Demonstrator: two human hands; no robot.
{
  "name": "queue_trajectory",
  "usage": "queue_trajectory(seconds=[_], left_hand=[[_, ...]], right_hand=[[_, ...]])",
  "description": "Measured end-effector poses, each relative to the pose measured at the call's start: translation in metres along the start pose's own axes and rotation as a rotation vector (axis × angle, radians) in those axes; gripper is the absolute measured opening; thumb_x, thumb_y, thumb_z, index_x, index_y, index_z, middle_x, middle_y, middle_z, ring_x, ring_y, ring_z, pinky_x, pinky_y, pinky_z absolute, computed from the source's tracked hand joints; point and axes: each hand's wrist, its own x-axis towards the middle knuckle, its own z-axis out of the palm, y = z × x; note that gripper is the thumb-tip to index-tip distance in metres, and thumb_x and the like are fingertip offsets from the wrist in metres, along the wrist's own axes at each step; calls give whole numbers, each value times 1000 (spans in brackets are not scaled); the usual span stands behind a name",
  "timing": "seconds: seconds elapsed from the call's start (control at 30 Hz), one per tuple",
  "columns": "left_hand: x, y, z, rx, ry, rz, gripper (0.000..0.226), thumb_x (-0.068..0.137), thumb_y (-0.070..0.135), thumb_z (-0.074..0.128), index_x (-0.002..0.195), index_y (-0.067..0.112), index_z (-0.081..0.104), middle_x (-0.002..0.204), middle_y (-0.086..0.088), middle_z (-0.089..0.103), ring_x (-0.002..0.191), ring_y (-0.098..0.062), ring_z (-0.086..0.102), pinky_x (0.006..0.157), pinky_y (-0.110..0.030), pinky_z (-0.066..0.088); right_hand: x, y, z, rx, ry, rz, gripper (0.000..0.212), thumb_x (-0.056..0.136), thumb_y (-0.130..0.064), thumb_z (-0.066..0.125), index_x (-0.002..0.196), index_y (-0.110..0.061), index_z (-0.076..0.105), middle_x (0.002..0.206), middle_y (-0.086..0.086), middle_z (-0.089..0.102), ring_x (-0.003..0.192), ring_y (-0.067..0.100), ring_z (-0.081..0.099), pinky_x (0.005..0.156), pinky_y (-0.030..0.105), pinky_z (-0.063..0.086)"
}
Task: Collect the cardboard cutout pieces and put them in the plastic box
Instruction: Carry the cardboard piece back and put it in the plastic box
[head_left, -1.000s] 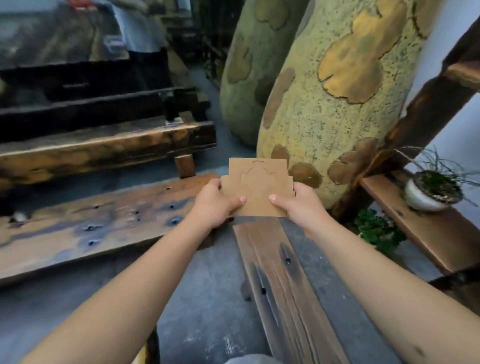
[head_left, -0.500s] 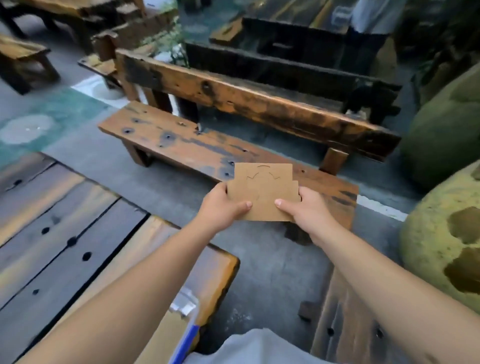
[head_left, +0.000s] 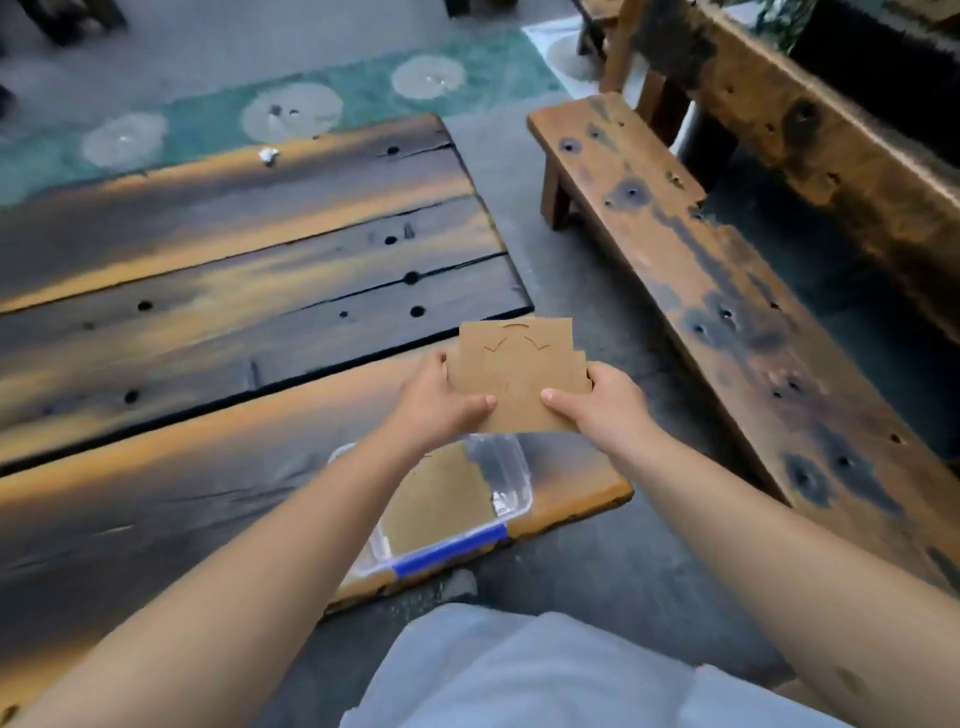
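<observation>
A stack of cardboard cutout pieces (head_left: 514, 382) is held between the left hand (head_left: 440, 402) and right hand (head_left: 602, 408), above and just beyond the plastic box (head_left: 511, 480). The box sits at the near right corner of the plank table (head_left: 208, 322) and contains a cardboard sheet (head_left: 441, 501). A bench (head_left: 727, 291) stands right of the table, across a strip of floor (head_left: 566, 291).

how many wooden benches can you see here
2. One bench runs along the right, beside the table. A second bench stands behind it at upper right. More may lie out of frame.
</observation>
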Motion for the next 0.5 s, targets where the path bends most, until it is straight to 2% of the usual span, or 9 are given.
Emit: queue_trajectory(seconds=[0.07, 0.13, 0.23, 0.33, 0.4, 0.5], left_hand=[[-9, -25, -10, -54, -2, -59, 51, 73, 20, 81, 113, 21, 49, 111, -3, 64, 95, -19, 61, 87, -35, 53], [-17, -48, -18, -32, -13, -137, 51, 75, 21, 80, 118, 18, 51, 117, -6, 64, 99, -21, 60, 88, -34, 51], [-24, -81, -24, 21, -17, -250, 61, 77, 26, 77, 128, 13, 47, 120, -7, 62, 108, -24, 60, 90, -35, 51], [-24, -109, -26, 2, -71, -325, 61, 80, 28, 75, 130, 11, 43, 125, -8, 60, 113, -25, 58, 95, -39, 49], [-24, -121, -24, 12, -94, -342, 54, 82, 29, 72, 127, 13, 46, 121, -6, 61, 107, -24, 60, 90, -37, 51], [-22, -136, -22, 9, -94, -348, 33, 83, 26, 68, 110, 19, 52, 91, 4, 60, 83, -16, 56, 69, -27, 47]], right_hand=[[-1, 1, 27, -7, -93, 6, 35, 80, -28, 77, 110, -21, 62, 97, -6, 65, 83, 5, 61, 67, 21, 47], [-3, 3, 51, -76, -155, 18, 41, 80, -27, 77, 116, -17, 59, 103, -4, 64, 93, 15, 62, 78, 29, 51], [-7, 11, 81, -113, -227, 43, 49, 81, -22, 77, 121, -14, 52, 112, 2, 62, 99, 18, 59, 83, 33, 50], [-9, 19, 108, -157, -266, 94, 42, 80, -19, 77, 113, -19, 51, 120, 8, 65, 108, 24, 61, 96, 43, 51], [-9, 26, 118, -239, -280, 113, 41, 79, -22, 78, 111, -21, 52, 120, 9, 66, 111, 27, 61, 98, 47, 49], [-10, 33, 129, -371, -299, 144, 46, 79, -31, 77, 117, -17, 55, 120, 9, 67, 110, 29, 61, 97, 47, 49]])
